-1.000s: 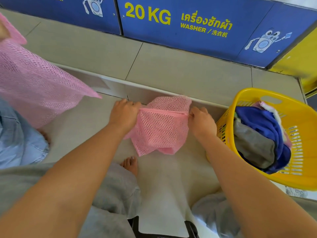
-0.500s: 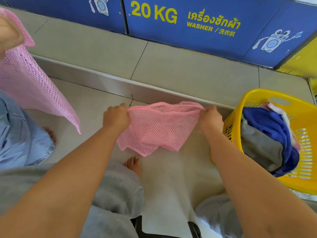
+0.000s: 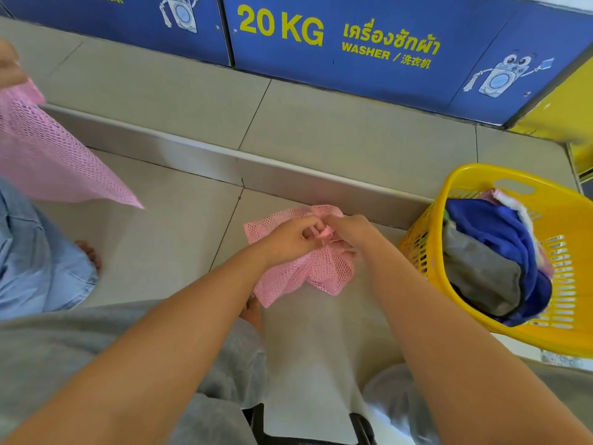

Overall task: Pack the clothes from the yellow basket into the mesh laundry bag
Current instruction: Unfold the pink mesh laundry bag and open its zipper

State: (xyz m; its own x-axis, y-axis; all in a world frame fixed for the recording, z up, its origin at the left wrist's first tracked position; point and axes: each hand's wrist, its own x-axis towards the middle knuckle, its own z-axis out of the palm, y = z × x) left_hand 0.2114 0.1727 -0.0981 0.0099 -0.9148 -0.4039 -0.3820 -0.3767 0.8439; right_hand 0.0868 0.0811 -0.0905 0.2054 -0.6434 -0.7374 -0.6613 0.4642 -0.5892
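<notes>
A pink mesh laundry bag [image 3: 308,274] hangs bunched over the tiled floor in front of me. My left hand [image 3: 285,240] and my right hand [image 3: 353,231] meet at its top edge, both pinching the mesh and a small pink cord piece between them. To the right stands the yellow basket [image 3: 571,303], tilted toward me. It holds a blue garment [image 3: 494,229], a grey garment [image 3: 475,274] and some white and pink cloth at the back.
Another person sits at the left in light blue jeans [image 3: 29,252], with a hand [image 3: 9,69] holding up a second pink mesh bag [image 3: 48,152]. A low tiled step [image 3: 192,155] runs across ahead. Blue washer panels [image 3: 353,43] line the back.
My hands had stretched the bag's top edge wide apart; now they have come together at the middle and the bag has bunched up. The other person's bag has swung lower.
</notes>
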